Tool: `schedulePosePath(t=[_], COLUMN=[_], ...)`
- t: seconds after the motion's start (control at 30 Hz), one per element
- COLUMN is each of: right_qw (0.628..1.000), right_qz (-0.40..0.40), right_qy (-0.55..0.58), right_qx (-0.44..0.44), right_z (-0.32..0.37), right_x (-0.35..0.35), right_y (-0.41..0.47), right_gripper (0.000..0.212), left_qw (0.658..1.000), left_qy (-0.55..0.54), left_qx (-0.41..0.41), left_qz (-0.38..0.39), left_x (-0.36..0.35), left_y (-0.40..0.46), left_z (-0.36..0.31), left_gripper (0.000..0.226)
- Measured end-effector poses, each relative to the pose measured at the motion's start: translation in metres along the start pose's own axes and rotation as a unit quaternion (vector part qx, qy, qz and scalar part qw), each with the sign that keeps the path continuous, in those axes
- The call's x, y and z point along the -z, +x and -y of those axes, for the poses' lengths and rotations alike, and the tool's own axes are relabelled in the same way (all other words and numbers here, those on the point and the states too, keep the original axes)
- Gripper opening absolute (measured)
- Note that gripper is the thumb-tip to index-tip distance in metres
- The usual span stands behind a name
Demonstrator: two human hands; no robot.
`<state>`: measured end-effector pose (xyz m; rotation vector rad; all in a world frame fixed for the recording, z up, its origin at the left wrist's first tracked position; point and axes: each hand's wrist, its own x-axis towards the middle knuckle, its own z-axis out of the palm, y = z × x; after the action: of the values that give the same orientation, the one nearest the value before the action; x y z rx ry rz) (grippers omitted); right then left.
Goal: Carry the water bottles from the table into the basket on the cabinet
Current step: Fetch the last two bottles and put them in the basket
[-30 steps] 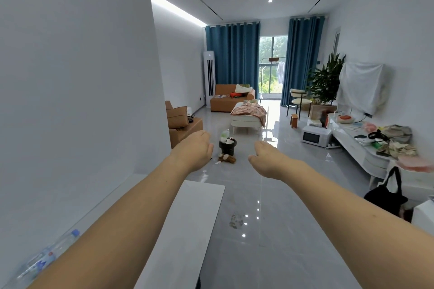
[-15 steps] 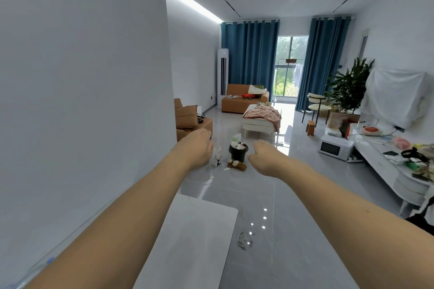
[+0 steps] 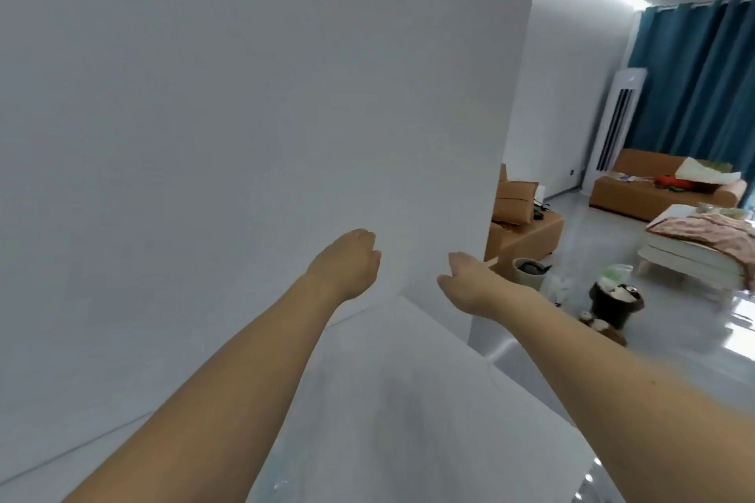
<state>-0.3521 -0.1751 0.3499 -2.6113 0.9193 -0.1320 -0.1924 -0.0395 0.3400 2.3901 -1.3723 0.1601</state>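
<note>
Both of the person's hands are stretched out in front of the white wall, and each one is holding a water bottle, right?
Not quite. In the head view both hands are stretched out before the white wall, but the left hand and right hand are empty; neither holds a bottle.

Two bare hands (image 3: 347, 261) (image 3: 470, 282), one white table (image 3: 408, 400), one orange sofa (image 3: 653, 196).

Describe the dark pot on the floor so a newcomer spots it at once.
Start at the orange sofa before the blue curtains, then drop to the glossy floor nearer the camera. The dark pot stands there, right of a pale bin; it alone is black, with white contents.
</note>
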Motion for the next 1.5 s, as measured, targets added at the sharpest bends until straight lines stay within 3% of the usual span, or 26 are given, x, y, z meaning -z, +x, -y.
schedulePosePath(t=[0.3, 0.53, 0.67, 0.87, 0.97, 1.17, 1.33, 1.5], right_qw=[0.971, 0.943, 0.947, 0.952, 0.941, 0.919, 0.931, 0.917], right_qz=[0.099, 0.171, 0.204, 0.281, 0.33, 0.351, 0.291, 0.316], right_qy=[0.02, 0.022, 0.032, 0.071, 0.073, 0.127, 0.184, 0.201], right_qx=[0.218, 0.286, 0.245, 0.096, 0.026, -0.124, -0.125, -0.14], right_z=[0.157, 0.218, 0.217, 0.182, 0.16, 0.147, 0.159, 0.152], right_x=[-0.072, -0.135, -0.174, -0.28, -0.357, -0.482, -0.53, -0.536], right_y=[0.062, 0.085, 0.121, 0.168, 0.176, 0.17, 0.162, 0.169], right_gripper=[0.045, 0.045, 0.048, 0.021, 0.042, 0.086, 0.069, 0.079], left_qw=[0.974, 0.942, 0.94, 0.943, 0.934, 0.924, 0.948, 0.956], left_qy=[0.064, 0.085, 0.076, 0.041, 0.027, 0.01, 0.07, 0.082], left_qx=[0.213, 0.322, 0.334, 0.32, 0.317, 0.275, 0.245, 0.235], left_qz=[-0.05, -0.04, -0.016, 0.086, 0.161, 0.266, 0.192, 0.153], left_x=[0.059, 0.06, 0.031, -0.075, -0.153, -0.28, -0.325, -0.332], left_y=[-0.081, -0.117, -0.104, -0.069, -0.053, -0.031, -0.036, -0.03], left_z=[0.131, 0.192, 0.222, 0.293, 0.337, 0.402, 0.435, 0.445], left_gripper=[0.038, 0.042, 0.042, 0.048, 0.048, 0.064, 0.077, 0.068])
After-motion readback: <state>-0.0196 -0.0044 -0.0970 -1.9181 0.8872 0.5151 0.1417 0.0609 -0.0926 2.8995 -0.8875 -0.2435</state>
